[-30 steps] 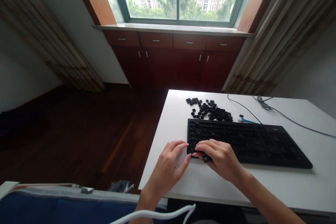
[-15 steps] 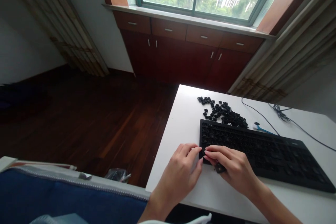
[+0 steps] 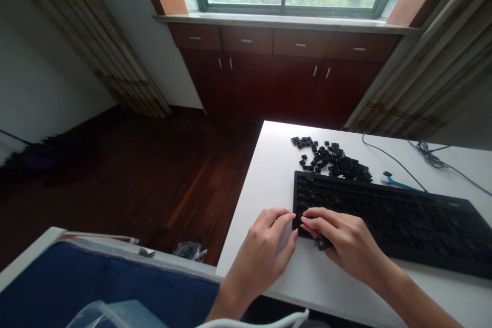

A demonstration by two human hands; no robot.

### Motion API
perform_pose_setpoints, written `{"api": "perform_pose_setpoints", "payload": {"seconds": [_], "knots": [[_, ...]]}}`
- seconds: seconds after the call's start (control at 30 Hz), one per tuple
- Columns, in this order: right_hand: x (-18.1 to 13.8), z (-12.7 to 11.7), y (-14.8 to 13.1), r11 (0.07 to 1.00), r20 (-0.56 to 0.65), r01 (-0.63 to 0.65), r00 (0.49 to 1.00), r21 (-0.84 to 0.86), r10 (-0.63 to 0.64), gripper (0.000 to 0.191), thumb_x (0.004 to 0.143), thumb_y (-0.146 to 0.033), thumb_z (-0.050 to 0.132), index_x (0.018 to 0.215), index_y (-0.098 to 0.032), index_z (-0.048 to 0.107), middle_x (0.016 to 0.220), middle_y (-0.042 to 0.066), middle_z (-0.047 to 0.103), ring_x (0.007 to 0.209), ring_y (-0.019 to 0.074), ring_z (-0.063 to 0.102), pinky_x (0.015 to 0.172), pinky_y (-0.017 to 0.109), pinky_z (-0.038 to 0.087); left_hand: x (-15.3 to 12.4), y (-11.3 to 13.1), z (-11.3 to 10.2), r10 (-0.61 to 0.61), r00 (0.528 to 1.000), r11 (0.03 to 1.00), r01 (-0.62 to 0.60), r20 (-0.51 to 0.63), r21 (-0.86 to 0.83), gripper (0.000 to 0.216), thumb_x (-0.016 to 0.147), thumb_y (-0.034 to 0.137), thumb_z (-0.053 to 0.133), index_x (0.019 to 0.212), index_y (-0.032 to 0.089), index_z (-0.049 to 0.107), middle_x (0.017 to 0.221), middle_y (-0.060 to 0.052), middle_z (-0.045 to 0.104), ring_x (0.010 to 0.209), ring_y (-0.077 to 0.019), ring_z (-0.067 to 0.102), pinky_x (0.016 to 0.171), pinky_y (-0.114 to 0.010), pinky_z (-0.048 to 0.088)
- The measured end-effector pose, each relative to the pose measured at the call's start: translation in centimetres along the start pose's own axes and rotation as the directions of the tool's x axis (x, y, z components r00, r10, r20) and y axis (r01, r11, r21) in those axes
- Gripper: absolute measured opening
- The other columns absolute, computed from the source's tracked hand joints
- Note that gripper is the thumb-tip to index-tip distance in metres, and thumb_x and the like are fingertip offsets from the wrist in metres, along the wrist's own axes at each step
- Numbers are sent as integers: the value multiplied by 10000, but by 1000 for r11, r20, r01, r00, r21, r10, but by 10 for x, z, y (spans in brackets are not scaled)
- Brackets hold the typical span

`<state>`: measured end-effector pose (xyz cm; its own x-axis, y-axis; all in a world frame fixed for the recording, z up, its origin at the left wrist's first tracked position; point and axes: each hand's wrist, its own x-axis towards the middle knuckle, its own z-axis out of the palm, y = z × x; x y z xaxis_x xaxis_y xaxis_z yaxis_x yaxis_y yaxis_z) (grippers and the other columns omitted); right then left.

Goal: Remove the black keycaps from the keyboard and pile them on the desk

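A black keyboard lies on a white table, most of its keycaps off. Both hands meet at its near left corner. My left hand has curled fingers with the fingertips touching that corner. My right hand rests on the front left edge, fingers pressed together over a small black keycap that shows under the palm. A pile of loose black keycaps lies just behind the keyboard.
A blue tool lies by the pile. A dark cable runs across the back right. The table's left edge drops to a dark wood floor. A blue bag sits at lower left. Cabinets and a window stand behind.
The view has swung down and to the left, so table and keyboard sit further right in the picture. Both hands stay at the keyboard's near left corner with little change.
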<state>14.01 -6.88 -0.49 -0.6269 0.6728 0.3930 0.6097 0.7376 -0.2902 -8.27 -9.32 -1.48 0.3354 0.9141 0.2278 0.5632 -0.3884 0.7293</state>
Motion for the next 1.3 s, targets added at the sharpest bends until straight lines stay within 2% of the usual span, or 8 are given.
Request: {"api": "perform_pose_setpoints", "payload": {"seconds": [0.23,0.37,0.43,0.53,0.67,0.8,0.93,1.3], "knots": [[7,-6,1,997,86,-37,996,71,31,184,981,-170,525,1083,-213,671,1129,81,719,888,175,721,723,259,548,0,-3,1,-14,1000,1000,13,9,12,316,988,230,542,1302,236,576,1258,-97,609,1181,-240,578,1049,-408,519],[15,-19,-2,927,-33,-189,977,325,211,52,945,-255,644,973,-214,658,917,42,701,749,153,661,668,262,511,-2,-4,0,-26,1000,1000,26,9,12,353,986,224,543,1338,248,544,1265,-86,613,1189,-233,580,1053,-396,516],[20,-26,-9,769,-123,-231,920,596,372,238,951,-273,633,735,-209,556,665,-5,571,570,121,525,526,256,420,-2,-5,0,-42,999,999,42,-3,10,365,989,218,532,1353,251,530,1268,-84,614,1192,-231,583,1052,-389,517],[36,-32,-19,379,-82,-145,849,914,522,487,1004,-353,517,559,-227,365,500,-41,336,457,113,337,422,280,277,-3,-5,0,-62,997,998,62,-35,-5,362,994,211,514,1354,248,521,1261,-87,619,1159,-225,606,1027,-379,533],[65,-28,-25,145,38,-121,879,982,476,554,992,-355,530,492,-222,332,447,-53,275,409,98,281,410,289,217,-3,-5,0,-77,995,997,75,-67,-34,349,996,208,503,1343,240,524,1230,-100,630,1120,-233,622,988,-389,550],[82,-10,-24,175,-8,-80,891,981,454,569,988,-378,536,483,-217,327,451,-55,282,410,86,275,435,292,216,-3,-5,-1,-94,993,994,88,-78,-68,330,1002,198,491,1327,242,529,1212,-91,630,1130,-222,608,988,-376,545],[80,6,-20,230,85,-203,895,952,438,575,984,-384,565,490,-207,331,446,-59,283,410,67,225,423,284,146,-6,-4,-2,-114,991,991,108,-73,-80,320,1003,196,492,1317,247,530,1214,-79,623,1096,-207,614,977,-360,543],[67,3,-25,322,61,-204,913,925,403,561,1019,-349,508,517,-200,306,470,-49,282,436,73,224,438,289,166,-4,-7,-1,-93,994,994,89,-65,-61,330,997,186,501,1321,241,525,1228,-84,622,1137,-221,602,1000,-363,534]]}}
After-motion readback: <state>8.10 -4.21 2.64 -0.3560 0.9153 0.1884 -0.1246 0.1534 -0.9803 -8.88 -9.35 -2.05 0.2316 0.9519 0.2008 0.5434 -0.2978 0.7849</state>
